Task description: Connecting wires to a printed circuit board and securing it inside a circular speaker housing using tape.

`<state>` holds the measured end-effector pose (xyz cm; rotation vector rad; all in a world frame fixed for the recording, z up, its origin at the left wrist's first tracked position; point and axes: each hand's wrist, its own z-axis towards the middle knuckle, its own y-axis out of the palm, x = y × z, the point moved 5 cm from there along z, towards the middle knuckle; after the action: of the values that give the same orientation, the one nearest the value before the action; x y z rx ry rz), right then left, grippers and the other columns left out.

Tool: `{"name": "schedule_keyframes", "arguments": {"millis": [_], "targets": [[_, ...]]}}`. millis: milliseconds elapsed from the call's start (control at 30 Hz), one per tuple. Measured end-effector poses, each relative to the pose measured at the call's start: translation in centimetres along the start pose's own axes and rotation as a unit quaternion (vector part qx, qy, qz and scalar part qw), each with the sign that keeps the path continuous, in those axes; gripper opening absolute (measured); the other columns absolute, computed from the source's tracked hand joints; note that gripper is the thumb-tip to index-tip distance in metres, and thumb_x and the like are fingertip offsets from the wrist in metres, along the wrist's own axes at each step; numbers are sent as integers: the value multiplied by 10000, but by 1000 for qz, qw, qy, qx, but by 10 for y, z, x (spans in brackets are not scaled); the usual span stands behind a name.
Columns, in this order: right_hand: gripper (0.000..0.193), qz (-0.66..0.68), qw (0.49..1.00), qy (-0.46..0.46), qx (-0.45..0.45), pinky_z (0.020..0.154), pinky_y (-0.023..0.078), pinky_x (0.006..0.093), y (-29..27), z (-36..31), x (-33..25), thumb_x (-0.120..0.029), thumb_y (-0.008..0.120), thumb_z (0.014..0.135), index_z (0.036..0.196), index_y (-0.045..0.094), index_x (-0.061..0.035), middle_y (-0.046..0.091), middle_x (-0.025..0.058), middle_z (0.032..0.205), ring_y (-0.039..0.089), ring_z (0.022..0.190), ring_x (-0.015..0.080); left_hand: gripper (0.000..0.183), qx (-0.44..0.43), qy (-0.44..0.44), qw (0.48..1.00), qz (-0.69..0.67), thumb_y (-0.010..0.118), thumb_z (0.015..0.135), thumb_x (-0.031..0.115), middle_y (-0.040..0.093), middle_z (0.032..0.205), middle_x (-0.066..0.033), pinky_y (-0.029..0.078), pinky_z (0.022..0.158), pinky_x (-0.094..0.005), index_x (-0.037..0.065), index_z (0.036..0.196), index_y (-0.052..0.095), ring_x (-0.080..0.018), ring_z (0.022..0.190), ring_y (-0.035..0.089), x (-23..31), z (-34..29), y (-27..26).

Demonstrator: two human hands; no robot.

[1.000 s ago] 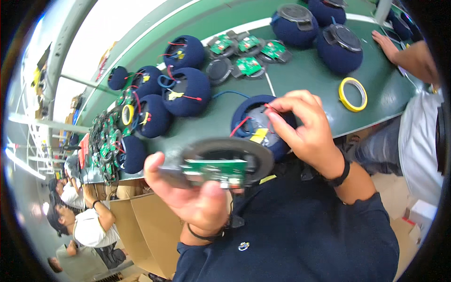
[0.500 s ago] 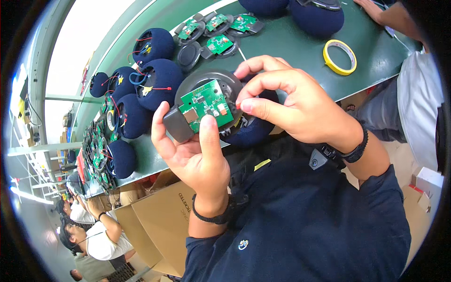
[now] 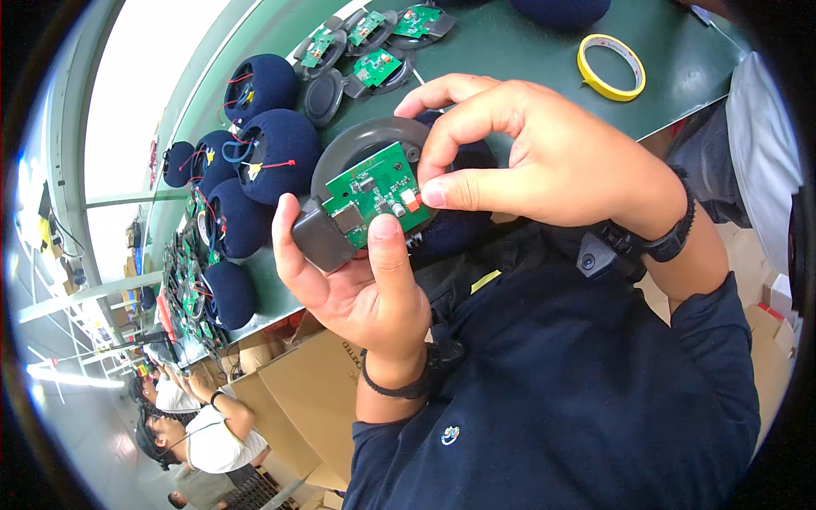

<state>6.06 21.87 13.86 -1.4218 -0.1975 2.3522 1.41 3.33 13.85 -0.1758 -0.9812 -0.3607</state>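
Note:
My left hand (image 3: 365, 297) grips a round dark plastic cover (image 3: 336, 161) from below, its thumb at the lower edge of the green circuit board (image 3: 365, 189) mounted on it. A black block (image 3: 323, 240) juts from the board's left side, against my left fingers. My right hand (image 3: 552, 161) pinches a small red plug (image 3: 415, 202) at the small white socket on the board's right edge. Whether the plug is fully seated cannot be seen. Behind the cover, partly hidden by my hands, sits a navy fabric-covered ball (image 3: 463, 231).
Several navy balls (image 3: 276, 157) with red-plugged wires stand at the left. More covers with boards (image 3: 374, 68) lie at the back of the green table (image 3: 501, 55). A yellow tape roll (image 3: 585, 59) lies far right. Piled boards (image 3: 183, 272) and a cardboard box (image 3: 310, 391) are at left; a person (image 3: 217, 438) sits beyond.
My right hand has brought the red plug leftward from beside the board to its white socket. The view has shifted slightly; my left hand keeps its grip on the cover.

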Motion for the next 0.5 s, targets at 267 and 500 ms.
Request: {"name": "schedule_keyframes", "arguments": {"millis": [267,500], "targets": [[257,61,997,41,0,848,503,362,2,2,-2,-258,784,871,900,739,-7,703,136,918,657,899,260,671,-7,5,1000,-16,647,974,-19,600,1376,-204,545,1051,-435,30,1557,318,-293,1202,654,-1,5,1],[176,41,995,85,-15,980,454,385,-1,1,-8,-201,799,868,890,740,-37,708,111,1006,611,1113,262,672,-15,17,1000,6,660,967,-7,598,1378,-211,547,1053,-442,17,1548,322,-306,1211,650,-7,7,-6]]}}
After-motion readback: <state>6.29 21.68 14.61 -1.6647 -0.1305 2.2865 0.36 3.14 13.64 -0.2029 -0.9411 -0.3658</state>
